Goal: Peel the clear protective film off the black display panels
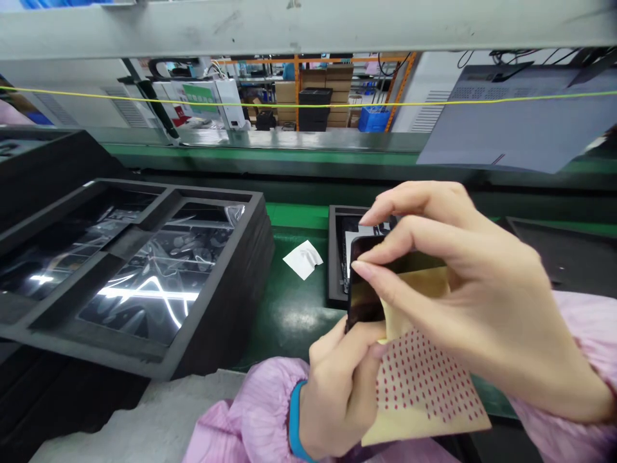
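A glossy black panel stands tilted in front of me, its lower end in my left hand. The same hand, with a blue band at the wrist, also grips a pale yellow sheet covered in rows of small red dots. The sheet's upper part bends up against the panel. My right hand is closed in a pinch, thumb and index fingertips together at the panel's upper left edge. Whatever lies between those fingertips is too small or hidden to make out. Its other fingers arch above.
On the left, a stack of black foam trays holds film-covered panels. A crumpled white paper piece lies on the green bench. Behind my hands sits another black tray. A yellow cord crosses ahead, under a pale beam.
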Motion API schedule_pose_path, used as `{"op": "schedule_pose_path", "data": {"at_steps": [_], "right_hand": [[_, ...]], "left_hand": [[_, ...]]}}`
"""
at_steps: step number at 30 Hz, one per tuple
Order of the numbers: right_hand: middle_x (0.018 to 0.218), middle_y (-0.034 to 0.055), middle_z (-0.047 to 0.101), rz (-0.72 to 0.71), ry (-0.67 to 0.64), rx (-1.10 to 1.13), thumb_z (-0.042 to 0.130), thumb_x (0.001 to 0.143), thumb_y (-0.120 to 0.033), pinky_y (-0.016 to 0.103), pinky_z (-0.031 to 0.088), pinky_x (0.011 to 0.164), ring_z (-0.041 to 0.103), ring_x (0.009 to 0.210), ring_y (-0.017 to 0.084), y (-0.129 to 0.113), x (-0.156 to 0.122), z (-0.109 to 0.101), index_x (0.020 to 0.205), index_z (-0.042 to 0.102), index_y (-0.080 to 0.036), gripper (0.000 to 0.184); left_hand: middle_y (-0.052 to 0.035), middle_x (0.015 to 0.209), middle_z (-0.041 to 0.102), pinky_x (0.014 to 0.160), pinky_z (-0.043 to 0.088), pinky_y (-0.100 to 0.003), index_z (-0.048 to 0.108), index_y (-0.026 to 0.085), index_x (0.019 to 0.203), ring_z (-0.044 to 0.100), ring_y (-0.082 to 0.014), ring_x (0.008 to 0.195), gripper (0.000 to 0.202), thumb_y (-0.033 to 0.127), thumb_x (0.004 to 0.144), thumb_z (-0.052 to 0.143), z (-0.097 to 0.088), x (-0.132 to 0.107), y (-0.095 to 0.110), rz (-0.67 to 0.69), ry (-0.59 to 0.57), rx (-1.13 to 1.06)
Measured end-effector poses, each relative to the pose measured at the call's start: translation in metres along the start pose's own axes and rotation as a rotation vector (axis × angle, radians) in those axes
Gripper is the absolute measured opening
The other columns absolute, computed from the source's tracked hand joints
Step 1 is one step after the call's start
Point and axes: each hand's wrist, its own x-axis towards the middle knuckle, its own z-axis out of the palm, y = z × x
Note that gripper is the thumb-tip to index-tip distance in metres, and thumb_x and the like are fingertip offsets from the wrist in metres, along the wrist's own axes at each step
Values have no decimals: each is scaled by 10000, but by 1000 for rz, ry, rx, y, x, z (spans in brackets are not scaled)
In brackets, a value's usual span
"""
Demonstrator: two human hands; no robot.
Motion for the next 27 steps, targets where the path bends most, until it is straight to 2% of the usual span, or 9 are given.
{"op": "schedule_pose_path", "data": {"at_steps": [3,5,9,10,14,17,19,23,27], "right_hand": [[913,5,573,161,-86,212,692,759,-208,294,492,679,560,834,158,16,11,0,733,456,-206,238],[893,-1,572,220,-64,291,653,780,-225,280,470,680,564,819,147,31,20,-3,796,457,-211,197],[881,25,584,285,148,20,576,839,-286,285,433,730,554,832,139,76,19,-23,829,513,-193,112],[831,34,593,362,106,-77,555,858,-364,301,423,714,549,781,143,91,13,-29,790,531,-185,193],[675,102,619,864,-494,-170,305,842,-754,396,429,730,585,682,222,156,-33,-51,613,591,-164,694],[687,155,617,1008,-529,-176,393,744,-821,496,430,772,600,734,321,188,-73,-57,625,574,-151,703],[794,172,640,981,-482,-95,402,733,-823,515,430,835,606,830,337,189,-94,-53,732,592,-137,711],[1043,116,642,840,-493,297,286,855,-739,368,473,899,603,988,224,156,-122,-27,1085,581,-145,702],[975,63,642,937,-211,683,667,782,-531,394,451,940,595,954,208,134,-138,3,1200,502,-184,567]], "left_hand": [[11,715,618,578,428,-199,611,210,802,537,-103,603,215,117,912,452,2,3,-3,-61,16,24],[19,672,596,548,399,-206,640,207,802,494,-99,561,218,149,916,464,4,6,-6,-110,34,27],[32,581,548,507,359,-210,630,189,714,446,-97,518,252,231,912,480,3,18,-23,-279,136,-75],[29,585,556,509,363,-208,618,182,694,455,-99,526,266,262,910,486,2,23,-30,-336,185,-121],[3,654,616,583,424,-214,624,162,696,536,-133,628,295,397,863,562,-10,38,-59,-470,358,-237],[-6,678,638,596,446,-225,649,155,750,564,-142,637,320,467,816,618,-16,45,-75,-527,408,-299],[-10,690,645,573,442,-221,660,152,767,565,-136,620,354,503,794,634,-14,47,-81,-576,410,-340],[-5,713,646,600,444,-207,681,155,809,571,-129,668,362,514,788,645,7,50,-88,-622,345,-371],[1,717,634,606,431,-197,692,148,825,543,-115,674,374,517,796,636,33,50,-88,-586,249,-285]]}}
